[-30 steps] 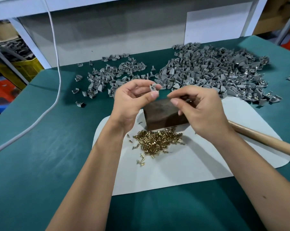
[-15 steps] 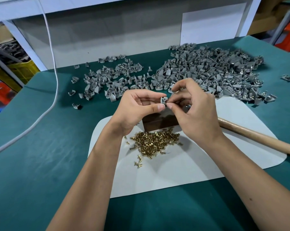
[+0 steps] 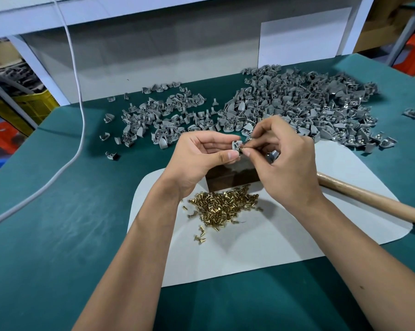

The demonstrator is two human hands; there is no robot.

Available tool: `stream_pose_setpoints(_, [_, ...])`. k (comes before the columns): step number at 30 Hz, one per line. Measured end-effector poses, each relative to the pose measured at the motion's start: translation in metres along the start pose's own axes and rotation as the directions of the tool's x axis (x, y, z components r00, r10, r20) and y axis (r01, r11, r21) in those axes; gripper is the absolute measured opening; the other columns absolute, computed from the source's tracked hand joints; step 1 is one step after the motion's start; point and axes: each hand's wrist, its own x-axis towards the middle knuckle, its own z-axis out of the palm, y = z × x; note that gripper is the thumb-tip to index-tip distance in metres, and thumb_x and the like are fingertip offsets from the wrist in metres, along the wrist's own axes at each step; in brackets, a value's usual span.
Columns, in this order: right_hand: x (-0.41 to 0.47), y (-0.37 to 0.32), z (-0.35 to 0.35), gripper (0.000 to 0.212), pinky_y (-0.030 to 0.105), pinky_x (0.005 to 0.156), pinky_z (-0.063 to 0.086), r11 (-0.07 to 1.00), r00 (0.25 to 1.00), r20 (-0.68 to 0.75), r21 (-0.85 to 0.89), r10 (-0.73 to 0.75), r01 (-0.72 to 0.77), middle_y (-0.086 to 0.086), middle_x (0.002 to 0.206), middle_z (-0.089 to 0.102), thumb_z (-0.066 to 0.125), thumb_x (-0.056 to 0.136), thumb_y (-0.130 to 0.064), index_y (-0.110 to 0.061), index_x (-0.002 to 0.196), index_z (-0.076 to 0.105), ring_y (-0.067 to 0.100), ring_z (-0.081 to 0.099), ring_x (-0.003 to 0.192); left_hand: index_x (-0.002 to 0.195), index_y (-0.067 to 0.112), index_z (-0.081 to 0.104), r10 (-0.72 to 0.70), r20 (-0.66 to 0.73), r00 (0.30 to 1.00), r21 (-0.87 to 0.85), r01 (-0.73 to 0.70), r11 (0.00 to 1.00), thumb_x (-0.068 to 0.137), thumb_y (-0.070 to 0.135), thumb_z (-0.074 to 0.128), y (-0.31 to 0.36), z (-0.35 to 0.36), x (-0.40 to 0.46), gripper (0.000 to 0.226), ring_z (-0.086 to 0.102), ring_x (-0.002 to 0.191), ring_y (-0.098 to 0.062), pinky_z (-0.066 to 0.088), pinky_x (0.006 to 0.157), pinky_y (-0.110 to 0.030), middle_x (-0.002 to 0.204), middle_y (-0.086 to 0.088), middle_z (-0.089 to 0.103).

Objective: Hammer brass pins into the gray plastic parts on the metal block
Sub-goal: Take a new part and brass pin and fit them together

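Pinching gray part between both hands.

Green table: white mat, gray parts.

One gray plastic part held above the dark metal block; brass pins heaped (loose) just before the block.

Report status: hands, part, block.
Left hand pinches gray plastic part; right hand pinches something small against it. Both above metal block, not yet seated. Hammer handle lies untouched.
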Motion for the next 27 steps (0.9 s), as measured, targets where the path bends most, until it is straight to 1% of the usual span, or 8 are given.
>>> stream_pose_setpoints(4, [0.0,-0.001,0.0,0.03,0.023,0.076,0.058,1.0,1.0,-0.003,-0.004,-0.005,0.005,-0.007,0.083,0.073,0.082,0.081,-0.007,-0.016,0.099,0.06,0.002,0.072,0.084,0.103,0.005,0.077,0.002,-0.007,1.0,0.003,-0.002,1.0,0.067,0.007,0.085,0.001,0.001,-0.001,0.036,0.073,0.079,-0.018,0.06,0.074,-0.026,0.087,-0.009,0.078])
stream_pose_setpoints(8, [0.0,-0.001,-0.001,0.029,0.027,0.075,0.059,1.0,1.0,-0.008,0.011,0.002,-0.001,-0.008,0.082,0.073,0.082,0.081,-0.006,-0.015,0.099,0.06,0.002,0.072,0.084,0.101,0.008,0.078,0.001,-0.004,1.0,0.003,-0.001,1.0,0.067,0.006,0.085,0.001,0.003,-0.001,0.034,0.074,0.076,-0.016,0.06,0.072,-0.023,0.084,-0.006,0.078])
stream_pose_setpoints(11, [-0.001,-0.002,0.002,0.028,0.029,0.071,0.059,1.0,1.0,-0.009,0.008,-0.008,0.009,-0.007,0.081,0.07,0.08,0.082,-0.004,-0.014,0.098,0.06,0.006,0.07,0.08,0.098,0.007,0.078,0.003,0.001,1.0,-0.013,-0.003,1.0,0.066,0.005,0.085,0.003,0.003,-0.001,0.033,0.074,0.074,-0.016,0.059,0.069,-0.023,0.082,-0.006,0.078])
stream_pose_setpoints(15, [-0.002,-0.002,0.005,0.027,0.026,0.065,0.056,1.0,1.0,-0.004,0.017,-0.019,0.019,-0.004,0.08,0.066,0.077,0.082,0.001,-0.013,0.095,0.058,0.009,0.066,0.075,0.096,0.004,0.077,0.015,-0.019,1.0,-0.019,-0.016,1.0,0.064,0.003,0.085,0.003,0.006,-0.001,0.033,0.073,0.07,-0.016,0.059,0.067,-0.023,0.078,-0.006,0.076])
stream_pose_setpoints(19, [-0.002,0.001,0.004,0.027,0.022,0.061,0.051,1.0,1.0,0.016,-0.012,-0.02,0.021,-0.002,0.078,0.063,0.077,0.08,0.004,-0.011,0.091,0.057,0.009,0.062,0.07,0.096,0.0,0.075,0.024,-0.03,0.999,0.027,-0.023,0.999,0.07,-0.011,0.082,0.001,0.01,0.0,0.029,0.071,0.067,-0.014,0.059,0.067,-0.022,0.076,-0.007,0.075])
stream_pose_setpoints(21, [-0.002,0.002,0.004,0.029,0.019,0.062,0.049,1.0,0.999,0.032,-0.02,-0.002,0.003,-0.004,0.077,0.062,0.076,0.08,0.006,-0.013,0.091,0.057,0.009,0.061,0.07,0.095,0.0,0.076,0.034,-0.038,0.999,0.067,-0.031,0.997,0.071,-0.013,0.082,0.001,0.011,0.0,0.028,0.071,0.069,-0.016,0.061,0.07,-0.025,0.079,-0.009,0.075])
stream_pose_setpoints(24, [-0.003,0.003,0.005,0.032,0.018,0.065,0.051,0.999,0.999,0.052,-0.034,0.005,-0.003,-0.005,0.079,0.062,0.075,0.08,0.007,-0.015,0.093,0.057,0.006,0.062,0.072,0.096,0.0,0.075,0.034,-0.034,0.999,0.102,-0.031,0.994,0.072,-0.013,0.082,0.0,0.011,0.0,0.028,0.071,0.073,-0.02,0.062,0.074,-0.027,0.083,-0.014,0.076])
stream_pose_setpoints(27, [-0.003,0.003,0.005,0.027,0.02,0.069,0.055,1.0,1.0,0.026,-0.019,-0.006,0.006,-0.002,0.083,0.065,0.077,0.083,0.003,-0.011,0.097,0.059,0.006,0.065,0.077,0.097,0.003,0.076,0.032,-0.063,0.998,0.092,-0.026,0.995,0.073,-0.011,0.083,0.0,0.011,0.0,0.029,0.071,0.072,-0.016,0.061,0.074,-0.025,0.08,-0.007,0.076])
